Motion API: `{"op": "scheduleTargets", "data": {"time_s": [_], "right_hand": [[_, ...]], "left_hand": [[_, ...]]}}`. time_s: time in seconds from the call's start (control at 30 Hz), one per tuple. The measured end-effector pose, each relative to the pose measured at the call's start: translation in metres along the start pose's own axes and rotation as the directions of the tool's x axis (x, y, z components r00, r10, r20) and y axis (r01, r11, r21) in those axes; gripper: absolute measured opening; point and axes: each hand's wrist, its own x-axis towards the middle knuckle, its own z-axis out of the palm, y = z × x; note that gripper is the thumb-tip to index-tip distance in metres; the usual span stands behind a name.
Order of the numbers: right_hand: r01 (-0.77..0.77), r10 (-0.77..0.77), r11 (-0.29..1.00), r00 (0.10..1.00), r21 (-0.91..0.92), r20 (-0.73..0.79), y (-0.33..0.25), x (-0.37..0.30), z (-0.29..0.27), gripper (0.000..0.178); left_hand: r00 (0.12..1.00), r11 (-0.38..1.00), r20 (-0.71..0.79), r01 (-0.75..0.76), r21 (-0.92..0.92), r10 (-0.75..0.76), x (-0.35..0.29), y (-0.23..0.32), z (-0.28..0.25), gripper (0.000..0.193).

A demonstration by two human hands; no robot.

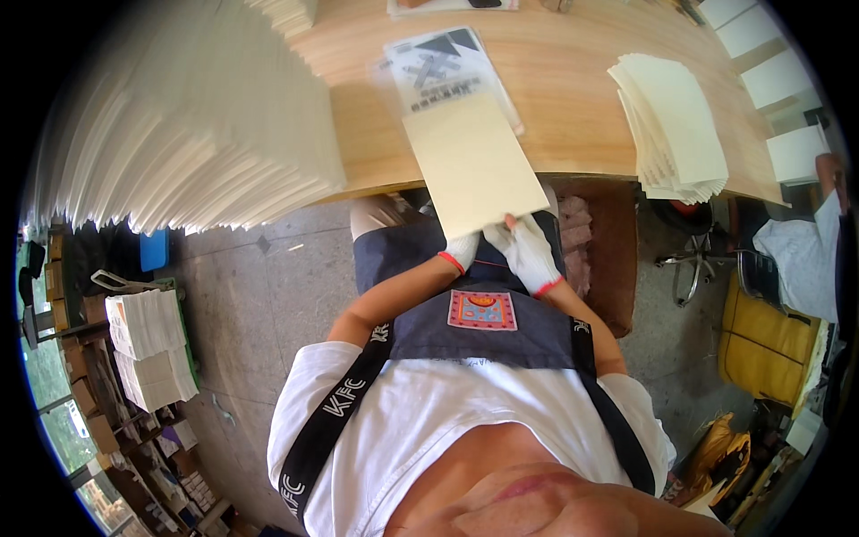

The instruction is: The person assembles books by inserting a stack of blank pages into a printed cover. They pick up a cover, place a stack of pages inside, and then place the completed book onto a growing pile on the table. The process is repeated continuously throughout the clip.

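Two gloved grips counted. Right grip (528,252): grasping the near edge of one cream sheet (479,161). Left grip (462,249): partly hidden beneath it; hold cannot be told. The sheet overhangs the near edge of the counter (564,98), covering part of some printed matter (452,64). Flanking: one tall paper stack (206,107), its top cut off, and one low stack (677,116); their sheets are uncountable.
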Motion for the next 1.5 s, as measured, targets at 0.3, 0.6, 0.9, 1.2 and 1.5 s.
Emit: {"op": "scheduleTargets", "data": {"time_s": [0.3, 0.6, 0.9, 1.2, 1.5], "right_hand": [[0.023, -0.035, 0.983, 0.997, -0.179, -0.064, -0.017, -0.002, 0.002, 0.017], [-0.010, 0.014, 0.989, 1.000, -0.149, 0.026, -0.012, -0.031, -0.003, 0.024], [0.061, -0.061, 0.998, 0.998, 0.001, -0.034, 0.012, 0.004, 0.010, 0.032], [-0.194, 0.194, 0.981, 0.979, -0.016, 0.060, 0.002, 0.035, 0.016, 0.030], [0.582, 0.001, -0.276, 0.796, -0.765, 0.606, 0.012, 0.061, 0.057, 0.016]], "left_hand": [[1.000, 0.997, 0.004, 0.000, -0.076, 0.000, 0.029, 0.080, -0.018, 0.028], [0.891, 0.615, 0.262, 0.447, -0.649, -0.371, 0.024, 0.060, -0.021, 0.040], [0.985, 0.968, 0.054, 0.149, 0.204, -0.163, -0.002, 0.005, -0.034, 0.020], [0.839, 0.859, 0.208, 0.512, 0.012, -0.503, -0.001, 0.091, -0.042, 0.031], [0.923, 0.923, 0.147, 0.321, 0.211, -0.355, 0.015, 0.110, -0.084, 0.021]]}}
